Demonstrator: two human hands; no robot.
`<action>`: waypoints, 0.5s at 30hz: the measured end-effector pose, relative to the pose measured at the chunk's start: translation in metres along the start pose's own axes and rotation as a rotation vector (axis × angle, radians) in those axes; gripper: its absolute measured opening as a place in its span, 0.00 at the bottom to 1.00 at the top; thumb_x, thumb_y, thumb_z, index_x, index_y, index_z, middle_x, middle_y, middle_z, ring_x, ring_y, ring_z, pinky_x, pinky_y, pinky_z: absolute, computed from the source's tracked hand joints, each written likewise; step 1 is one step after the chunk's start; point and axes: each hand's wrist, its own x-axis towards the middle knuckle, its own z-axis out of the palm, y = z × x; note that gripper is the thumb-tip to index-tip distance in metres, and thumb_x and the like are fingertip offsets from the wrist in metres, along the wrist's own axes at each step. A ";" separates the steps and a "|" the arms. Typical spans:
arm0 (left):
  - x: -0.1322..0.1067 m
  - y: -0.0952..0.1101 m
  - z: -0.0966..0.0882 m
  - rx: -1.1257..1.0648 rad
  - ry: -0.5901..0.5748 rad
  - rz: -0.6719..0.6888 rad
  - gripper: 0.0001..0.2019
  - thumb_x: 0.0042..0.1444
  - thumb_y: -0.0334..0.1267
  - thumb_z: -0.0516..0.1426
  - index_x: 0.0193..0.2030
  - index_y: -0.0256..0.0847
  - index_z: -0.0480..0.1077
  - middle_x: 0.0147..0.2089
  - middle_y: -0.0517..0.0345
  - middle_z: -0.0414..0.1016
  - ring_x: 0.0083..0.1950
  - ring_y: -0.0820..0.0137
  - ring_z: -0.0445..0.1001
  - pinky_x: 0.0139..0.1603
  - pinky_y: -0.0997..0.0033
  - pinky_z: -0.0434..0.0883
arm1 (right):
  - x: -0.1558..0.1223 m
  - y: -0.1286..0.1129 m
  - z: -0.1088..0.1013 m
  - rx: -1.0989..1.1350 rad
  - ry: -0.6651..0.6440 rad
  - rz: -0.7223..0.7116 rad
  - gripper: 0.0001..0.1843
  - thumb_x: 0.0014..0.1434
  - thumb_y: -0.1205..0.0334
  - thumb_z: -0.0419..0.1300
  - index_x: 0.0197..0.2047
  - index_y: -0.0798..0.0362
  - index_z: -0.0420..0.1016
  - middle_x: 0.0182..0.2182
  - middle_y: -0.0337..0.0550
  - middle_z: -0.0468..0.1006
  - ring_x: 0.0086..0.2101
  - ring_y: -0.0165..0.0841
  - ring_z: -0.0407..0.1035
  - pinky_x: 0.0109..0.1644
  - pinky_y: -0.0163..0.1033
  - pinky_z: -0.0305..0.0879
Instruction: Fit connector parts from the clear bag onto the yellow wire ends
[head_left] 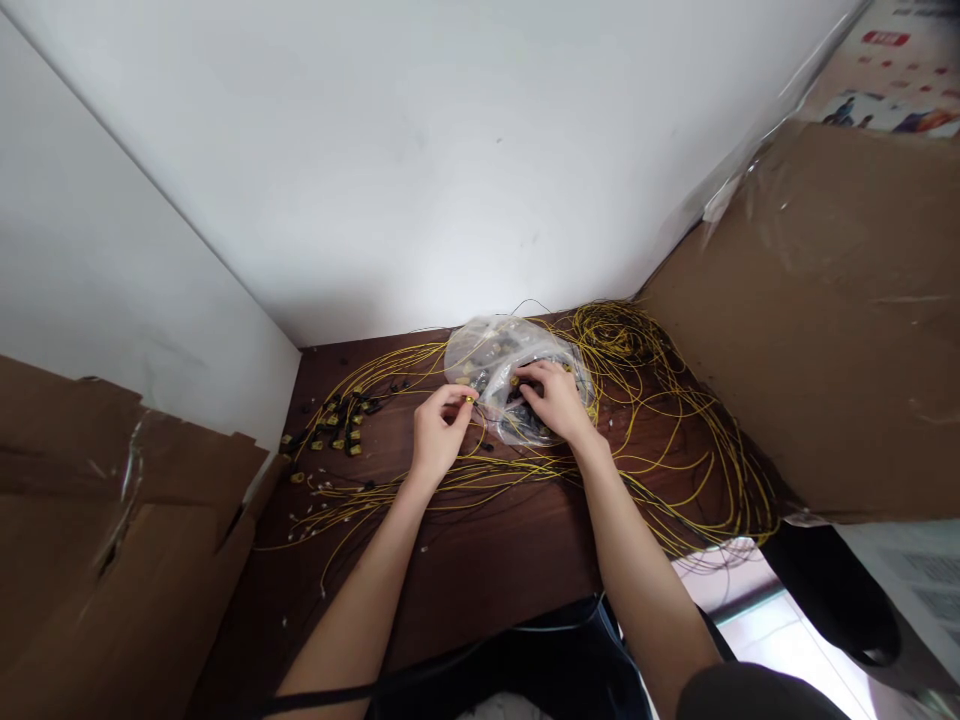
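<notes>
My left hand pinches a small yellow connector piece between thumb and fingertips, just left of a clear plastic bag. Black and yellow small parts lie inside the bag, which is open towards me. Over its mouth, my right hand is bent with thumb and index finger close together among the parts; what they grip is too small to make out. Thin yellow and black wires run across the dark wooden table under and around the bag.
Several yellow-and-black connectors sit in a cluster at the left. A tangled wire coil lies at the back right. Cardboard boxes on the left and a large cardboard sheet on the right flank the table; a white wall stands behind.
</notes>
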 end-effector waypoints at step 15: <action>0.000 0.000 0.000 0.008 -0.002 0.001 0.06 0.52 0.32 0.54 0.35 0.39 0.72 0.37 0.56 0.77 0.36 0.71 0.75 0.35 0.75 0.69 | -0.004 -0.003 0.006 -0.184 0.150 0.144 0.18 0.58 0.66 0.47 0.49 0.53 0.72 0.53 0.48 0.69 0.55 0.42 0.55 0.56 0.51 0.46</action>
